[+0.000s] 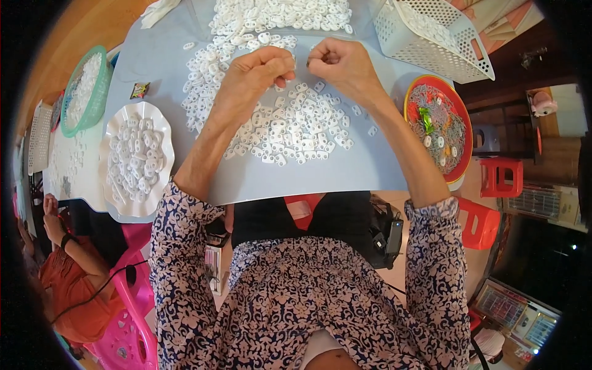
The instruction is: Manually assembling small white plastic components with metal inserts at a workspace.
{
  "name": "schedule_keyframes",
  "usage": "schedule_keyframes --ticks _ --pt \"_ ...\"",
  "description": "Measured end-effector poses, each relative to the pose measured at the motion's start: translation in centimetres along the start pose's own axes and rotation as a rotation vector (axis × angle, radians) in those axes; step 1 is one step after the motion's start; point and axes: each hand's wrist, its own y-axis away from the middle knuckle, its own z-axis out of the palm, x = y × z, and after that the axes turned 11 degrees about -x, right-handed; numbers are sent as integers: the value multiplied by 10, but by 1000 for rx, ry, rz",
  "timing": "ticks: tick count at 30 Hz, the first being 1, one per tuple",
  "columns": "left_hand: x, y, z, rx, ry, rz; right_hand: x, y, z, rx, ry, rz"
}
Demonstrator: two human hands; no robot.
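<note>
My left hand and my right hand are raised over the grey-blue table, a small gap between them. Both have thumb and fingers pinched closed, and whatever they hold is too small or hidden to make out. Below them spreads a loose pile of small white plastic pieces, each with two dark-rimmed holes. More of these pieces trail past my left wrist toward the large heap at the far edge. To the right of my right forearm stands a red bowl with a yellow rim, holding many small grey metal parts.
A white wavy-rimmed dish of white pieces stands at left, near a small dark packet. A green basket is farther left, a white perforated basket at far right. Another person sits at left; red stools stand at right.
</note>
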Motion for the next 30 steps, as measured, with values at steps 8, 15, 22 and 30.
schedule_keyframes --ticks 8,15,22,30 --pt "2 4 20 -29 16 -54 11 34 16 83 -578 -56" --pt "2 6 22 -24 -7 -66 16 33 17 62 -600 -211" --pt "-4 6 19 -51 -99 -23 8 33 22 91 -513 -175" --pt "-5 6 18 -77 -151 3 11 32 23 89 -477 -212"
